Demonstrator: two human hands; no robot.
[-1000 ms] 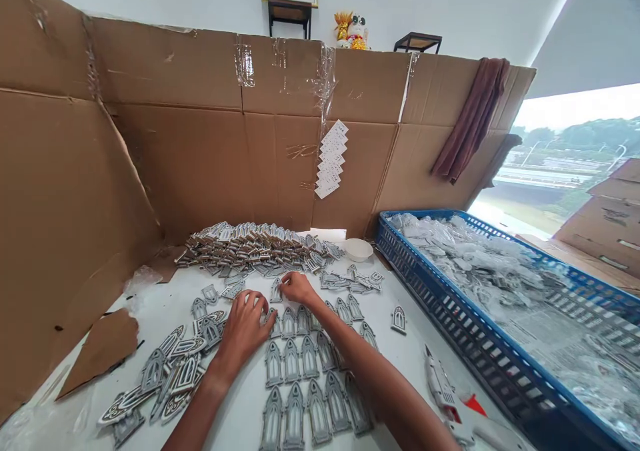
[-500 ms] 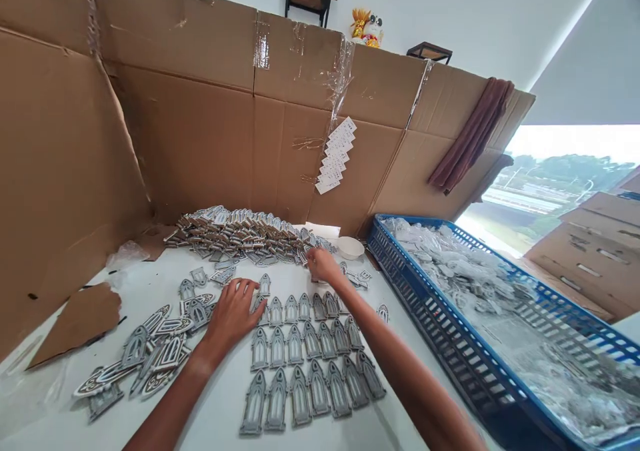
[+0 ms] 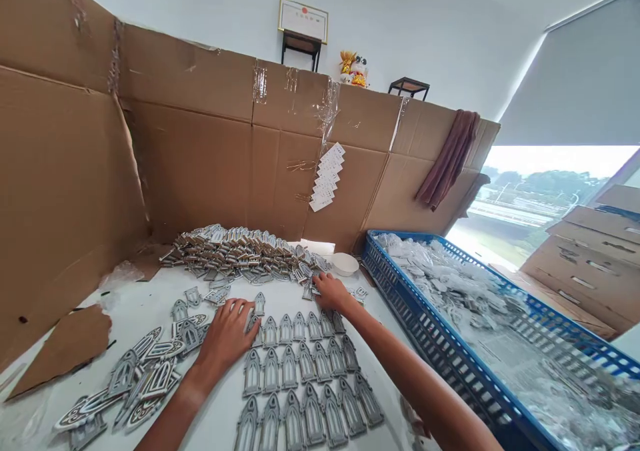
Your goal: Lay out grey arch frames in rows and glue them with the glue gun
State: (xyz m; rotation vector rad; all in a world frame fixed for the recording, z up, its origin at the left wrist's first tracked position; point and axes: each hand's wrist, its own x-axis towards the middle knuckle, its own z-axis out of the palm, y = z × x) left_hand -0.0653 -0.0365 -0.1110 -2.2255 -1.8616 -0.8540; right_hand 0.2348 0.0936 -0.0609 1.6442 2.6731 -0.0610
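Observation:
Small grey arched window-shaped pieces point(image 3: 291, 418) stand out in several neat rows on the white table. My left hand point(image 3: 231, 331) rests at the left end of the farthest row, its fingers apart and its thumb beside one piece point(image 3: 254, 324). A single piece point(image 3: 259, 303) lies just beyond that thumb. At the right end of the heap of similar pieces point(image 3: 240, 251), my right hand point(image 3: 333, 292) reaches down with bent, parted fingers over a few loose pieces point(image 3: 309, 291). Its fingertips are partly hidden.
Left of the rows lies a loose scatter of pieces point(image 3: 150, 368) beside a torn cardboard scrap point(image 3: 65, 344). A small white bowl point(image 3: 345, 264) stands by the heap. On the right is a blue crate point(image 3: 425, 331) holding clear plastic bags. Cardboard walls point(image 3: 200, 164) enclose the back and left.
The view has tilted up slightly. My right hand has come off the heap's edge, moving a little right and nearer me. My left hand stays at the row's left end.

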